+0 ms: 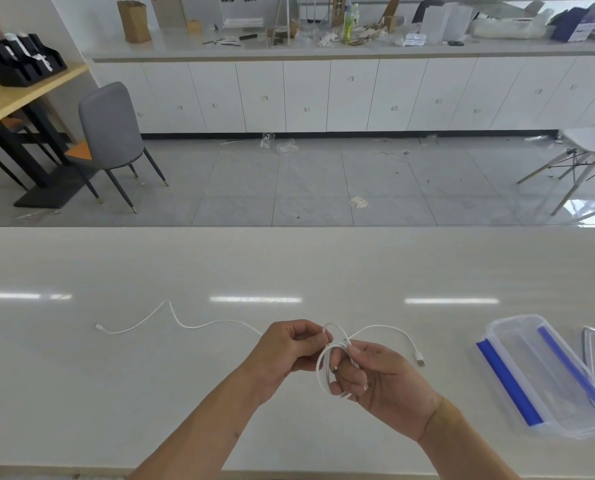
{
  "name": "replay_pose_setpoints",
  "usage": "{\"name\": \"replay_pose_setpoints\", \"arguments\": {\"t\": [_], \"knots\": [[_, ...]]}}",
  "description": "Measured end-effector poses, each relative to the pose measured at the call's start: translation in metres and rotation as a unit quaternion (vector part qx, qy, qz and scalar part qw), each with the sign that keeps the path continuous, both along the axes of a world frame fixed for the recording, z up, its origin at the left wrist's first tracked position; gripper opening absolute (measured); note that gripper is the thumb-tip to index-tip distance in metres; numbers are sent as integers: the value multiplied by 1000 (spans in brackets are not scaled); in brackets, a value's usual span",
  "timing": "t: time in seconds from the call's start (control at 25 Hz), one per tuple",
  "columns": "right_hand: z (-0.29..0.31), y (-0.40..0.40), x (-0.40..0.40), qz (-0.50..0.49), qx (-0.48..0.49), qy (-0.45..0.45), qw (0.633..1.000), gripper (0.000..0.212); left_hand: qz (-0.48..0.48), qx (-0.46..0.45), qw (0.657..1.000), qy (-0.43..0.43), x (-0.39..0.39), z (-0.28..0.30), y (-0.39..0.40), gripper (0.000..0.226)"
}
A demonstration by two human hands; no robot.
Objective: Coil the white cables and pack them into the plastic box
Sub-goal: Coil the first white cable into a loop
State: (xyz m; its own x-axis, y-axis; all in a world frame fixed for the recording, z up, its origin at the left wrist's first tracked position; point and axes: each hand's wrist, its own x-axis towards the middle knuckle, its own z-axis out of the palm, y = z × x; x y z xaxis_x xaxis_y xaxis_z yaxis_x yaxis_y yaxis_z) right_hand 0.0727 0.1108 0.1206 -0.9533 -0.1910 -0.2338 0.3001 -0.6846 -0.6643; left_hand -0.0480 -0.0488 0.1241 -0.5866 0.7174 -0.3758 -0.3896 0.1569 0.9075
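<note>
Standing over the white table (116,393), the person pinches the white cable (199,325) with the left hand (285,351) while the right hand (375,379) grips its coiled loops, the open plastic box (545,372) lying well to the right.

Bright, even overhead lighting; wide-angle distortion noted.

Four elongated glare streaks are recorded across the glossy white table (116,393), consistent with ceiling strip lights. Shadows are seen to be soft and faint. A strong window-like reflection is observed on the floor (289,181) at right. Straight edges of the far cabinets (306,95) are bowed toward the frame borders. Foreground detail is rendered slightly soft, with compression smearing observed overall.
</note>
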Motion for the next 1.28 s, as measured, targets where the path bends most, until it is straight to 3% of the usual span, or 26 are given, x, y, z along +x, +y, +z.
{"name": "replay_pose_setpoints", "arguments": {"t": [0.12, 0.24, 0.4, 0.6, 0.72, 1.0, 1.12, 1.28], "knots": [[-6, -4, 1, -18, -35, -2, 999, 34, 11, -4, 999, -40, 7, -2, 1, 12], [-8, -6, 2, -19, -21, 0, 1000, 33, -37, -22, 995, -90, 11, -3, -3, 16], [-9, -6, 2, -35, -9, -3, 999, 27, -86, -76, 993, -32, 4, 0, -7, 12], [-10, -4, 3, -67, 59, -16, 996, 24, -131, -62, 989, 39, 12, 1, -11, 33], [-12, -6, 4, -69, 100, -14, 993, 25, -132, -9, 990, -50, 22, -1, -10, 35], [-18, -8, 8, -78, 195, -19, 978, 27, -126, -96, 985, 72, 30, -5, -8, 20], [-20, -8, 10, -96, 213, -24, 972, 27, -131, -170, 955, 207, 33, -2, -9, 10], [-20, -5, 10, -129, 189, -37, 973, 27, -130, -214, 937, 243, 35, -4, -10, 27]]}}
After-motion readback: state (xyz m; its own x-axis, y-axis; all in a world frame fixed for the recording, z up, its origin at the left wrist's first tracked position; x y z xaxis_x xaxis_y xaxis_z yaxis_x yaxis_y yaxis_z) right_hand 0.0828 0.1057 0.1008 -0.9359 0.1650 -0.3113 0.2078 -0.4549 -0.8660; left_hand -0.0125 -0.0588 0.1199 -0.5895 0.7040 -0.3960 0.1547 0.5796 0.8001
